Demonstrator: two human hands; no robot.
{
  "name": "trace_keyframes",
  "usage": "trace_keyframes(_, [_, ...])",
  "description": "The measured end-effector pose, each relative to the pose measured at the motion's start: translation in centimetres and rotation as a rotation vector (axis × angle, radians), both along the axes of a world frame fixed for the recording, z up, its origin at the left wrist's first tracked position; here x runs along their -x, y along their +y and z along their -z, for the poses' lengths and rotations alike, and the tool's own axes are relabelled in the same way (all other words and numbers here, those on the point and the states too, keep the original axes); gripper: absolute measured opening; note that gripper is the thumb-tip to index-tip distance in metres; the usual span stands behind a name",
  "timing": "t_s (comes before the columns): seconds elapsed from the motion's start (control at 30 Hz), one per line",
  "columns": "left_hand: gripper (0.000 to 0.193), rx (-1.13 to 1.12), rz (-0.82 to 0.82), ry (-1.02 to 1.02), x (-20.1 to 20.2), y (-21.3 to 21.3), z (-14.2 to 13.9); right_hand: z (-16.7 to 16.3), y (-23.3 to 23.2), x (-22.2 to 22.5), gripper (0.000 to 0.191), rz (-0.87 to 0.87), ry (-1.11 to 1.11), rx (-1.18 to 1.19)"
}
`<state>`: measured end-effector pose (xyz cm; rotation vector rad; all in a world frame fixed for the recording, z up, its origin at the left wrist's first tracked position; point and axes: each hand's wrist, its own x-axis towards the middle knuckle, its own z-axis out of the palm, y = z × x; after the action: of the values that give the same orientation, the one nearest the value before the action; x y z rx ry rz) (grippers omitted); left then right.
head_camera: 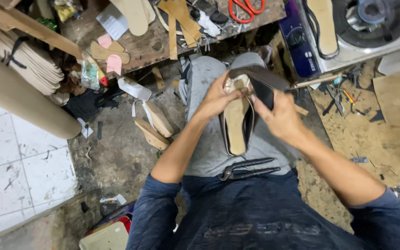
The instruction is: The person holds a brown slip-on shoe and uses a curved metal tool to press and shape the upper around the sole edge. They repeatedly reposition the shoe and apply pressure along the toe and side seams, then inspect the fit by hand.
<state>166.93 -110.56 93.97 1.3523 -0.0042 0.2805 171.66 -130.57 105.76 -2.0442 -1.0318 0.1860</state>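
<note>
Left hand grips shoe on last over lap; right hand pinches dark upper strap. Step judged: lasting upper. Next calls for firm pull; pincers lie ready on lap.

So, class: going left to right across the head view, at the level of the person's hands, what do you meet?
Large cardboard roll → wooden shoe lasts on the floor → left hand → shoe sole being worked on → right hand → sawdust-strewn floor.

floor: dirty concrete | white tiles left | wooden workbench ahead
</note>
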Motion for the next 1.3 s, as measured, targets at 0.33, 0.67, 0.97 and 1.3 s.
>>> trace_keyframes(0.33, [0.104,0.395,0.306,0.128,0.2,1.4,-1.9,-2.7,-1.4,-0.4,0.026,-0.340,0.010,-0.309])
trace_keyframes(0.67, [0.100,0.561,0.338,0.123,-0.6,1.3,-2.1,-2.2,-1.0,0.5,0.019,-0.075,0.197,-0.389])
trace_keyframes(0.97, [0.102,0.544,0.328,0.131,-0.6,1.4,-1.8,0.8,-1.6,-0.5,0.029,-0.144,0.220,-0.536])
trace_keyframes(1.3, [0.104,0.452,0.303,0.119,-0.7,1.3,-2.1,-0.5,-1.5,0.1,0.018,-0.073,0.068,-0.220])
